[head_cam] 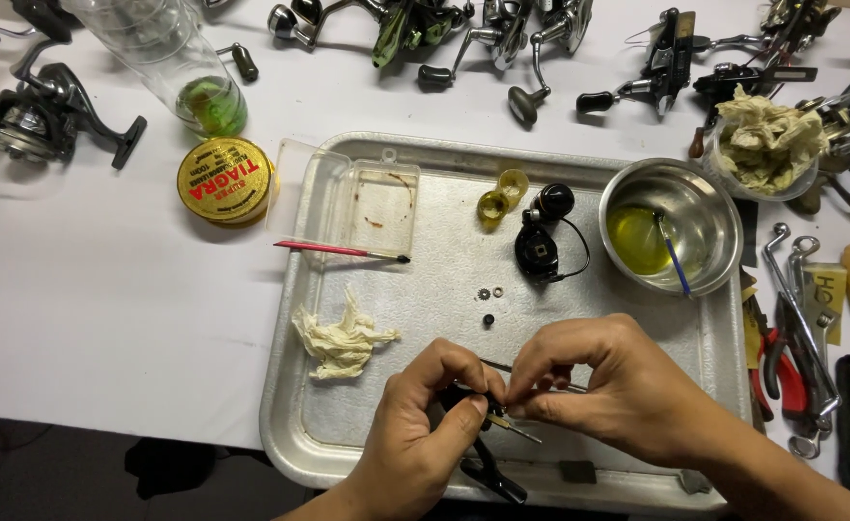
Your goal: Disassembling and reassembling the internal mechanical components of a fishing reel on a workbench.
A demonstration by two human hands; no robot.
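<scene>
Over the near part of a metal tray, my left hand grips a small black reel part with a thin metal shaft sticking out. My right hand pinches a tiny piece at the tip of that part, fingertips meeting those of the left. A black tool handle lies under my left hand. On the tray lie a crumpled cloth, a red-handled brush, tiny washers and a black reel handle piece.
A steel bowl with yellow oil sits on the tray's right. A clear plastic box, a yellow round tin, several fishing reels at the back, a rag cup, pliers and wrenches at right.
</scene>
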